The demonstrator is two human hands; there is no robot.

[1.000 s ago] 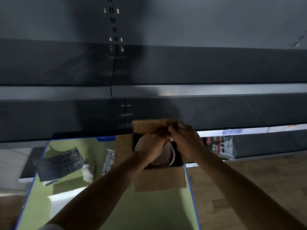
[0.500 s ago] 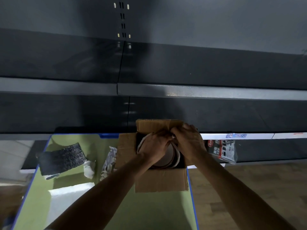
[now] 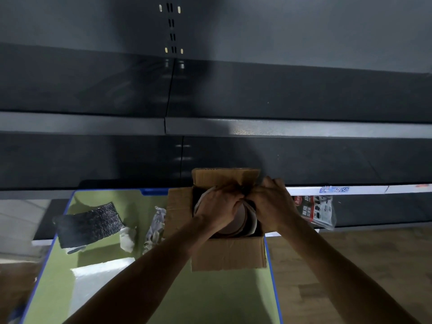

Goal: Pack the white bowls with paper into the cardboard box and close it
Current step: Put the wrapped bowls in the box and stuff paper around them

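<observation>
Currently we have both hands inside the cardboard box (image 3: 228, 254) at frame centre: left hand (image 3: 218, 206) and right hand (image 3: 272, 206) fingers curl together over the stacked white bowls (image 3: 245, 222); whether they pinch paper we cannot tell. Bowls are packed; all flaps stand open, closing remains.

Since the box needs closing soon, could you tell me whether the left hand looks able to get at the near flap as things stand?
Probably yes. The near flap hangs outward over the cardboard box's front, with nothing lying on it. The left hand is busy in the box with the bowls, so it would have to pull back first.
</observation>
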